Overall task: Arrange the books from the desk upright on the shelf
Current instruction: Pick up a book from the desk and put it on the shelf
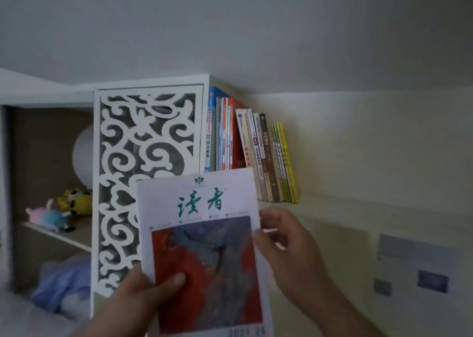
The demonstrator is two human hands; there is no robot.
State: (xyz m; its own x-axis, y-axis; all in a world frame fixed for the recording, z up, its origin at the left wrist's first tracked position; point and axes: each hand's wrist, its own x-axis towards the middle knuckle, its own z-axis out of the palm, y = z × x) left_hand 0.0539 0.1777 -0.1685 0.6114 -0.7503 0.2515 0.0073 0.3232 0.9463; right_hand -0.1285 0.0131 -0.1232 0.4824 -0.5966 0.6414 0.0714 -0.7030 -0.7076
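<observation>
Magazine (204,234) is up just below the shelf's row of books (250,155), left hand (153,293) pinching its bottom edge, right hand (286,244) fingers curled at its side edge. Thin, floppy; best supported along the spine.

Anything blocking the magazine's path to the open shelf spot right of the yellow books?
Nothing visible. The magazine, held in the left hand and right hand, sits in front of and below the row of books. The shelf right of the yellow books looks bare.
</observation>
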